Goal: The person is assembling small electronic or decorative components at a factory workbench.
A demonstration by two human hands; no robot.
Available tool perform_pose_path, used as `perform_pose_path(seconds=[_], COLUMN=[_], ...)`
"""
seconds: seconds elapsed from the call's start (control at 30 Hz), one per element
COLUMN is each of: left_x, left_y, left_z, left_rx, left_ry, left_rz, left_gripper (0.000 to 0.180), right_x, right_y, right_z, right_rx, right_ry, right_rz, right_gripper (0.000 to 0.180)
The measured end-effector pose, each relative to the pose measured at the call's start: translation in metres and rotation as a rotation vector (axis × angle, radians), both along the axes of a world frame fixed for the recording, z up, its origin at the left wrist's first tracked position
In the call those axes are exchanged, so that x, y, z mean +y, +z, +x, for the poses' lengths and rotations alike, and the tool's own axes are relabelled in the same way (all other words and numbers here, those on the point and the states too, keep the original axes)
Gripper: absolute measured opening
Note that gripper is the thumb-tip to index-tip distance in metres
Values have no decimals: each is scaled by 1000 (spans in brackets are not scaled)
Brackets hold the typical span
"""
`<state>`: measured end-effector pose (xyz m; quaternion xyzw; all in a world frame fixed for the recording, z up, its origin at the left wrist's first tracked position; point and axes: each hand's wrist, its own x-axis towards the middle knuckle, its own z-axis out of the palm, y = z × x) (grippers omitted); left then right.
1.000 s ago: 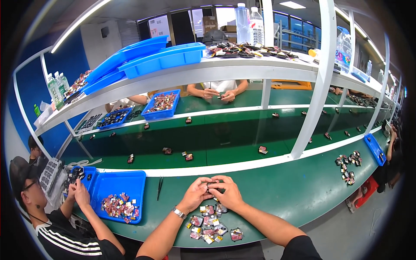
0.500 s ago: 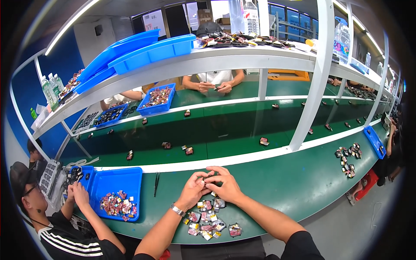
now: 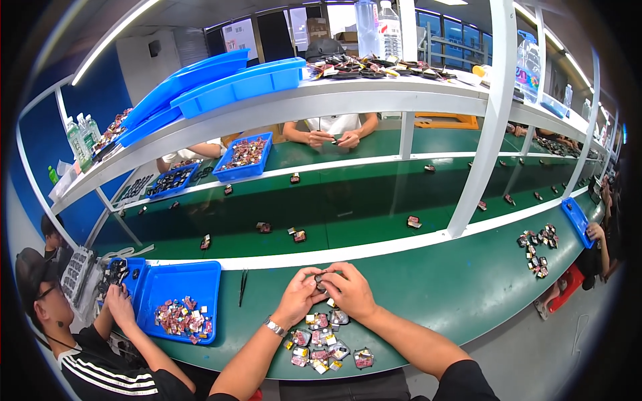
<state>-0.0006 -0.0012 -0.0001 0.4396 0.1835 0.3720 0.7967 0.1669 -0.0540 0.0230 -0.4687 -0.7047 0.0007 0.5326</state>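
Observation:
My left hand (image 3: 298, 295) and my right hand (image 3: 351, 292) meet over the green bench, fingers closed around one small dark electronic unit (image 3: 321, 283). Fingers cover much of it, so its details are hard to make out. Just below my hands lies a cluster of small assemblies (image 3: 319, 339), with red circuit boards, yellow-and-white parts and clear or black casings. One similar assembly (image 3: 363, 359) sits a little apart on the right. Black tweezers (image 3: 243, 287) rest on the bench left of my hands.
On the left, a blue tray (image 3: 215, 274) holds red boards beside a co-worker's hands (image 3: 119, 304). Beyond a white rail (image 3: 267, 257), assemblies lie spaced along a green belt (image 3: 354, 227). A white post (image 3: 483, 134) and overhead shelf (image 3: 401, 100) stand ahead. More assemblies (image 3: 537, 250) lie right.
My right fingers have shifted over the small dark unit, still held between both hands. Assemblies on the belt have moved slightly right. At far right, a person's hand now reaches to the blue tray.

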Motion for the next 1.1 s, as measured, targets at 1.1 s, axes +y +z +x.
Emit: perform_pose_path(seconds=[1.1], left_x=[-3], left_y=[-16], left_z=[13], left_rx=[332], left_ry=[334], left_rz=[398], left_gripper=[12], right_x=[1], right_y=[-4], right_z=[0], right_rx=[224], right_ry=[117], right_rz=[-307], right_gripper=[17])
